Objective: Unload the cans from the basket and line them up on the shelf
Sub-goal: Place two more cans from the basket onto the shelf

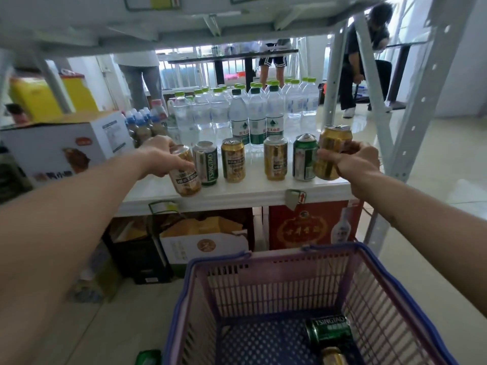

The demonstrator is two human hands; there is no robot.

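Observation:
My left hand grips a gold can at the left end of the row, tilted, its base at the white shelf. My right hand holds another gold can at the right end, slightly above the shelf. Between them stand a green Tsingtao can, a gold can, a second gold can and a green can. The purple and blue basket sits below me with a green can and a gold can lying in it.
Water bottles crowd the shelf behind the cans. A white carton stands on the left. A grey upright rises at the right. Boxes sit under the shelf. People stand beyond the rack.

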